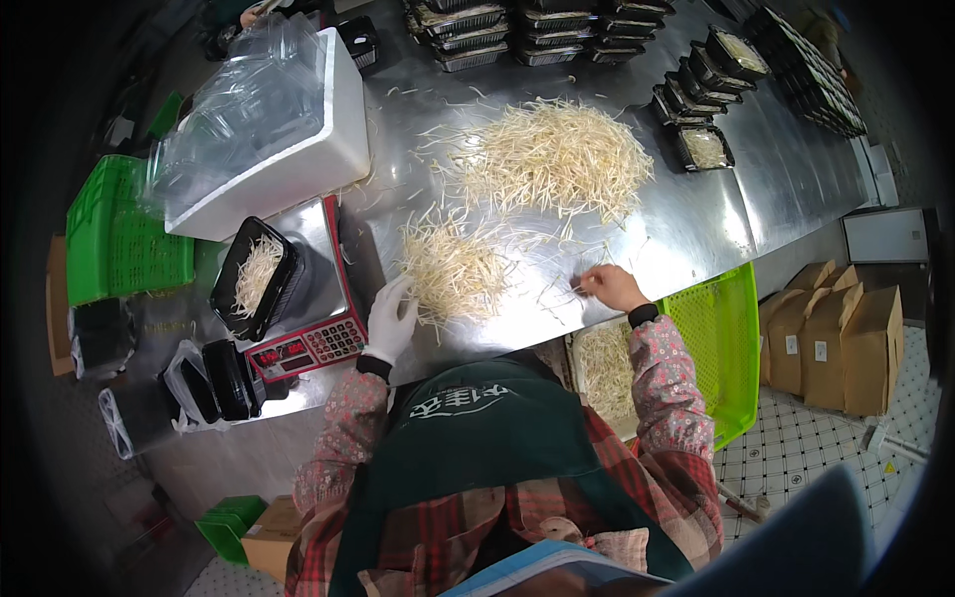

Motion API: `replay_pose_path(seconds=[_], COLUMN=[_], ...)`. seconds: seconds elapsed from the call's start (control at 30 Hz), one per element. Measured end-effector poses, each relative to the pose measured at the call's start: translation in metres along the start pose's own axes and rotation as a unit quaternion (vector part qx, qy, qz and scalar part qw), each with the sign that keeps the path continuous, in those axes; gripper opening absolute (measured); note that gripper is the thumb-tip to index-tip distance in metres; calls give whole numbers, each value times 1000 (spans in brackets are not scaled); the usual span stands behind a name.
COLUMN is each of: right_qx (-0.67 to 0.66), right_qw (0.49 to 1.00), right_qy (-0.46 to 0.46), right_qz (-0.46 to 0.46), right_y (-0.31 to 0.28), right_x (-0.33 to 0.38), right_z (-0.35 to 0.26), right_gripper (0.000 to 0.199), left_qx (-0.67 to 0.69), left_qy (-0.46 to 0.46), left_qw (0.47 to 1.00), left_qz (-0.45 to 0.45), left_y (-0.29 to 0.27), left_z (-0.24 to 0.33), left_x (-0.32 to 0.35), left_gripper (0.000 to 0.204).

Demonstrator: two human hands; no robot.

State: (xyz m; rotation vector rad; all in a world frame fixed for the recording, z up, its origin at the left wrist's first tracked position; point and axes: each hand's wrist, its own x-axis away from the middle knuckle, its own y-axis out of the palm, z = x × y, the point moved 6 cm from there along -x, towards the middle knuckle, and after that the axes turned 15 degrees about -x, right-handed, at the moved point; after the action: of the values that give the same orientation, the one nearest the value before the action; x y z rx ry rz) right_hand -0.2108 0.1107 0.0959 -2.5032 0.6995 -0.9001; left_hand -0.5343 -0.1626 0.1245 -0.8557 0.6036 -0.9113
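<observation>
My left hand (392, 320), in a white glove, rests at the left edge of a small pile of bean sprouts (453, 274), its fingers loosely curved and apart. To the right of that pile my bare right hand (614, 288) is low over the steel table, fingers drawn together near scattered sprouts; whatever is between the fingertips is too small to make out. A larger sprout heap (562, 159) lies beyond both hands. Left of my gloved hand, a black tray (261, 284) part-filled with sprouts sits tilted on a red-framed digital scale (323, 342).
A white foam box (343, 129) holds clear plastic lids (244, 109). Stacks of filled trays (552, 30) line the far side, with more trays (704, 146) at far right. Green crates (129, 234) (734, 348) stand left and right. Paper bags (836, 338) are on the right.
</observation>
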Motion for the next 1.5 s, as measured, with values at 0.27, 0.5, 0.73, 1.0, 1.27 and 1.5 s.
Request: replay_pose_path(seconds=[0.27,0.5,0.73,1.0,1.27,1.5], right_qx=[43,80,150,53,25,-22], right_qw=[954,918,952,958,951,915], right_qy=[-294,-277,-265,-278,-242,-136], right_qz=[34,273,33,52,190,379], right_y=[120,29,93,43,6,-14], right_x=[-48,-132,-148,-59,-10,17], right_z=[-102,-136,-133,-78,-24,7], right_gripper=[42,33,44,24,15,25], left_qx=[-182,-132,-60,39,-29,-94], left_qy=[137,26,-51,-81,119,285], left_qw=[971,990,997,996,991,937], left_qz=[-67,-37,3,-12,-62,-182], left_y=[46,14,-3,-7,33,115], left_z=[26,-6,-12,-3,51,134], left_x=[-29,21,39,19,-39,-80], left_gripper=[41,26,26,27,33,46])
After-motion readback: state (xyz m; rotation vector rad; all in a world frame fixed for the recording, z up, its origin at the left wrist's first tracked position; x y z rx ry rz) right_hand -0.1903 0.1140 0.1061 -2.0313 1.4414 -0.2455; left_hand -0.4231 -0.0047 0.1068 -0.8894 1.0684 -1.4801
